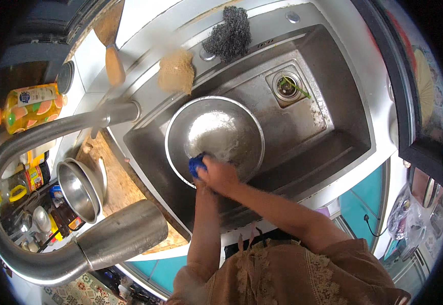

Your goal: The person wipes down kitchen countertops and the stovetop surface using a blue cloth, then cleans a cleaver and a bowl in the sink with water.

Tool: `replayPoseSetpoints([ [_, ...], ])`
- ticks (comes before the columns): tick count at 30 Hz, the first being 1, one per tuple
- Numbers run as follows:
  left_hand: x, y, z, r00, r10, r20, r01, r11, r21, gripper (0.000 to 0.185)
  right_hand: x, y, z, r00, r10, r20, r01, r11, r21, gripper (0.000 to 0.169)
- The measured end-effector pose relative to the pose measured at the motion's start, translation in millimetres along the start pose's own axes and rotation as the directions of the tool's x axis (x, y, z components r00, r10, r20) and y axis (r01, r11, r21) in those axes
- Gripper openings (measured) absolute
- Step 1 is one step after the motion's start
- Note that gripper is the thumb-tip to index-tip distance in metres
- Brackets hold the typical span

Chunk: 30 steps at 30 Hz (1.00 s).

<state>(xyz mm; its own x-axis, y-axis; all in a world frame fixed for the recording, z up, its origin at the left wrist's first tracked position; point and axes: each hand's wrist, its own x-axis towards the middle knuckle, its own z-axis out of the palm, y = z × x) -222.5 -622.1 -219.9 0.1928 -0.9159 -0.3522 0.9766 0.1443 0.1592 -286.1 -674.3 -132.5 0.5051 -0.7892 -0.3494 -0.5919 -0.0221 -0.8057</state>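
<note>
Over the near rim of a round stainless steel basin (221, 114), my two hands are close together at a crumpled blue cloth or scrubbing pad (197, 165). My right hand (221, 176) grips the blue piece, its fingers curled against it. Just below and partly behind it is my left hand (201, 183), mostly hidden, so its fingers cannot be made out. The basin sits in the left part of a stainless steel sink (343, 76) and appears to hold water with a bright reflection.
A drain (287, 86) with green stem scraps lies right of the basin. A tan scrubber (176, 71) and dark mesh scourer (229, 35) rest on the back ledge. The large faucet (122, 232) curves in from the left, above nested metal bowls (78, 188) and a wooden board (116, 183).
</note>
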Motion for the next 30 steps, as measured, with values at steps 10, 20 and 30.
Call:
replayPoseSetpoints([
  [10, 0, 24, 88, 0.667, -0.084, -0.741, 0.475, 0.813, 0.336, 0.047, 39, 79, -14, 0.982, -0.17, 0.088, 0.111, 0.878, 0.466, 0.024],
  [20, -13, 20, 61, 0.862, 0.039, -0.505, 0.23, 0.858, 0.459, 0.037, 71, 63, -32, 0.992, 0.027, -0.121, -0.051, 0.98, -0.193, 0.024],
  [30, -4, 48, -15, 0.822, -0.258, -0.507, 0.366, 0.922, 0.124, 0.035, -10, -7, -4, 0.944, -0.079, 0.32, 0.013, 0.979, 0.204, 0.03],
])
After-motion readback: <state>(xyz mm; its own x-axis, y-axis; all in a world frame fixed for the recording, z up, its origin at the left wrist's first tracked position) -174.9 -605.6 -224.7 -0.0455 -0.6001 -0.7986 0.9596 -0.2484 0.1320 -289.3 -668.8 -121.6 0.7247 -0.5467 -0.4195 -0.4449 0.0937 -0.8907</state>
